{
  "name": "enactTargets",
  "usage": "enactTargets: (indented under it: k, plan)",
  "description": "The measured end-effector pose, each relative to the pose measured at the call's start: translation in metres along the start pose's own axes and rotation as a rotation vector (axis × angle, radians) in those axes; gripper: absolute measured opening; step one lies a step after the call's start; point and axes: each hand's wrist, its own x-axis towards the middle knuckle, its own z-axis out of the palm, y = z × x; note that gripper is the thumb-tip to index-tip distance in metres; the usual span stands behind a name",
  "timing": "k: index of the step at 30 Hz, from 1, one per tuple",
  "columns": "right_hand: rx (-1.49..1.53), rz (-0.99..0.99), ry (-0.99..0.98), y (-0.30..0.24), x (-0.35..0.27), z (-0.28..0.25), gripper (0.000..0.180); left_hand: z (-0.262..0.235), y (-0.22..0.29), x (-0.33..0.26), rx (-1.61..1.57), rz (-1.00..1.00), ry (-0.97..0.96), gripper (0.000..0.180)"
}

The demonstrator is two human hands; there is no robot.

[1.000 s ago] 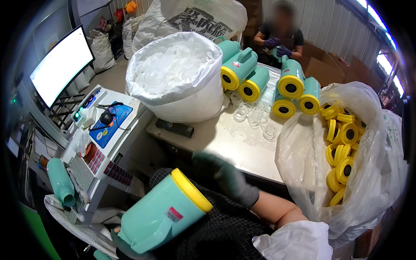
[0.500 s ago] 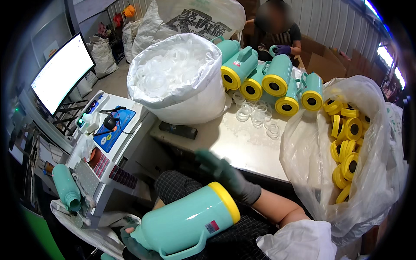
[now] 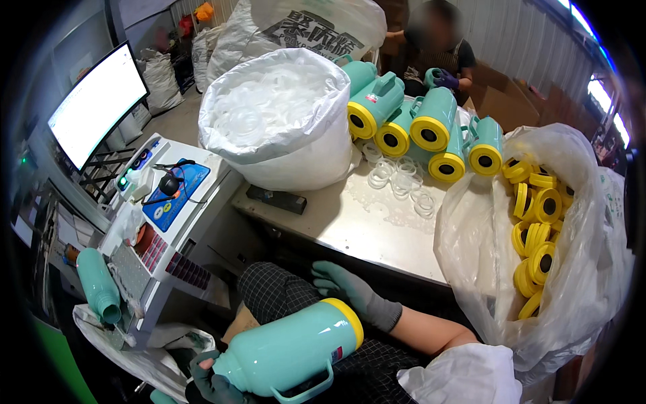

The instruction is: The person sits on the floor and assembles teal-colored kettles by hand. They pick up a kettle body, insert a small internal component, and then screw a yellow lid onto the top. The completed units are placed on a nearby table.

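A teal thermos jug [image 3: 286,350] with a yellow base ring [image 3: 344,322] lies on its side across my lap, its handle toward me. My gloved left hand [image 3: 214,385] is closed round its narrow neck end at the lower left. Just beyond the yellow ring, my right hand [image 3: 355,293], in a grey-green glove, has its fingers stretched out and holds nothing. Whether its heel touches the ring, I cannot tell.
Several teal jugs [image 3: 431,121] lie on the table [image 3: 336,222] beside loose clear rings [image 3: 400,178]. A white sack of rings [image 3: 282,161] stands left, a plastic bag of yellow bases [image 3: 538,236] right. Across the table, a person [image 3: 441,60] handles a teal part. A monitor [image 3: 97,104] stands left.
The jug has rolled a little, its label and handle turning lower toward me. My right hand, blurred before, has dropped slightly with its fingers still outstretched. My left hand stays on the neck.
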Motion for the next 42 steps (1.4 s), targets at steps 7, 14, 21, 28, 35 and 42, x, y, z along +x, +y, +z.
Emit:
enactTargets:
  k: [7,14,21,28,35,42]
  plan:
    - [-0.15,0.034,0.322,0.021,-0.056,-0.005,0.057,0.025,-0.018,-0.014,-0.16,-0.159,0.017,0.051]
    - [0.618,-0.548,0.306,-0.066,-0.042,-0.132,0.051,0.069,-0.005,-0.004,-0.089,-0.014,-0.291,0.07]
    - [0.583,-1.11,0.571,-0.283,-0.025,-0.3,0.056,0.048,-0.036,-0.013,-0.045,-0.24,-0.309,0.047]
    - [0.038,-0.906,1.001,-0.299,0.05,-0.307,0.055,0.01,-0.062,-0.034,0.028,-0.408,-0.13,0.041]
    - [-0.502,-0.867,0.863,-0.085,-0.015,-0.189,0.034,-0.021,-0.011,-0.047,0.25,-0.396,0.009,0.036]
    - [-0.663,-0.508,0.027,0.035,-0.03,0.042,0.027,-0.143,-0.082,-0.09,0.616,-0.373,0.726,0.043]
